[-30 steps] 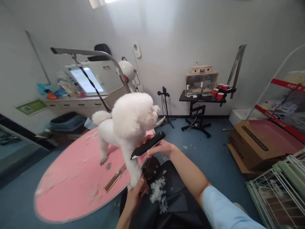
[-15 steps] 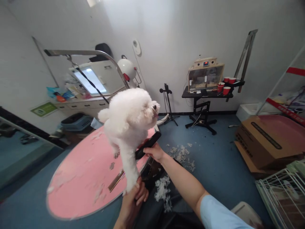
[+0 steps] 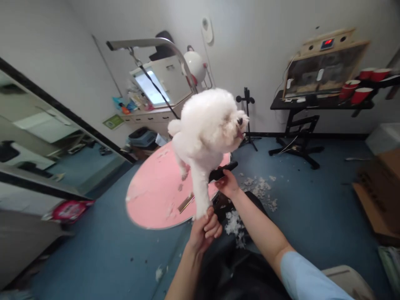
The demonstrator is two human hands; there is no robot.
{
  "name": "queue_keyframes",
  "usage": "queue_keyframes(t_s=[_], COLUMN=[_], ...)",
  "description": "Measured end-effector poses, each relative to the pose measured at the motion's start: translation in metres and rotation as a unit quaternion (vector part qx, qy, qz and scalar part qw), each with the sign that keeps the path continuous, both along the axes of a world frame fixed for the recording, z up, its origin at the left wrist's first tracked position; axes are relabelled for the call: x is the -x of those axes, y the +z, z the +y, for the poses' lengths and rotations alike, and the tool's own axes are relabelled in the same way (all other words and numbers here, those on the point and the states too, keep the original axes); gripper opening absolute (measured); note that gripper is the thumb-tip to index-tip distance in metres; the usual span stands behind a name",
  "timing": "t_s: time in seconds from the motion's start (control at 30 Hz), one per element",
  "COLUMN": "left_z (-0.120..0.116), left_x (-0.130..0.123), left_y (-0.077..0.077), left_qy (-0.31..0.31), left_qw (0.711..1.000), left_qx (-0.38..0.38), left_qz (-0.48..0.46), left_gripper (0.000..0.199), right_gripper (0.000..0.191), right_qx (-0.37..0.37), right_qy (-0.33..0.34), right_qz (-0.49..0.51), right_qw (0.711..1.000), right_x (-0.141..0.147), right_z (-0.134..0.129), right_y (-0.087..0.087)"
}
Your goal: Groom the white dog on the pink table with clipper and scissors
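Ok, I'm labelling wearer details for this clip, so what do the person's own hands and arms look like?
The left hand and right hand are ungloved, with no ring, watch or bracelet visible. A plain light blue sleeve covers the upper right arm, ending near the elbow. The left forearm is bare; its sleeve, if any, is out of view.

A fluffy white dog (image 3: 208, 125) stands on a pink table (image 3: 146, 191), black clippers (image 3: 223, 171) beside its foreleg (image 3: 200, 185).
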State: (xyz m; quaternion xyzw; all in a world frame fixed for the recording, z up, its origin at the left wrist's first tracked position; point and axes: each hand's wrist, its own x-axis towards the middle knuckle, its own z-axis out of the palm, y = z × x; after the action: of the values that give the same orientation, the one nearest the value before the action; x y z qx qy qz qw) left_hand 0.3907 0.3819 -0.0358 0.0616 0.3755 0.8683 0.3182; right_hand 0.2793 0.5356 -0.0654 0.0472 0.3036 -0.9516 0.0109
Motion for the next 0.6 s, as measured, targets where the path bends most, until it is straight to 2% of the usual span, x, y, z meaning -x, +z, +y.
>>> queue_keyframes(t_s=[0.1, 0.23, 0.3, 0.4, 0.47, 0.53, 0.6], left_z=[-0.005, -0.008, -0.008, -0.008, -0.009, -0.011, -0.011], left_x=[-0.003, -0.004, -0.004, -0.004, -0.004, -0.003, -0.003], left_y=[0.001, 0.001, 0.001, 0.003, 0.004, 0.004, 0.005], left_qy=[0.002, 0.001, 0.007, 0.007, 0.006, 0.013, 0.016], left_qw=[1.000, 1.000, 1.000, 1.000, 0.999, 0.999, 0.999], left_qx=[-0.016, -0.013, -0.004, 0.001, -0.006, -0.012, -0.018], left_qz=[-0.014, -0.024, -0.027, -0.028, -0.033, -0.040, -0.044], left_gripper=[0.046, 0.046, 0.047, 0.048, 0.046, 0.043, 0.042], right_gripper=[0.023, 0.014, 0.015, 0.020, 0.021, 0.018, 0.015], right_qx=[0.075, 0.199, 0.211, 0.177, 0.156, 0.169, 0.208], right_qy=[-0.032, -0.108, -0.082, 0.005, 0.037, 0.000, -0.077], right_qz=[-0.046, -0.092, -0.099, -0.085, -0.079, -0.090, -0.104], right_qw=[0.996, 0.970, 0.969, 0.981, 0.984, 0.982, 0.970], right_x=[-0.001, 0.000, -0.003, -0.011, -0.013, -0.011, -0.003], right_z=[0.005, 0.004, -0.003, -0.013, -0.013, -0.008, -0.002], right_y=[0.003, 0.010, 0.012, 0.010, 0.007, 0.005, 0.006])
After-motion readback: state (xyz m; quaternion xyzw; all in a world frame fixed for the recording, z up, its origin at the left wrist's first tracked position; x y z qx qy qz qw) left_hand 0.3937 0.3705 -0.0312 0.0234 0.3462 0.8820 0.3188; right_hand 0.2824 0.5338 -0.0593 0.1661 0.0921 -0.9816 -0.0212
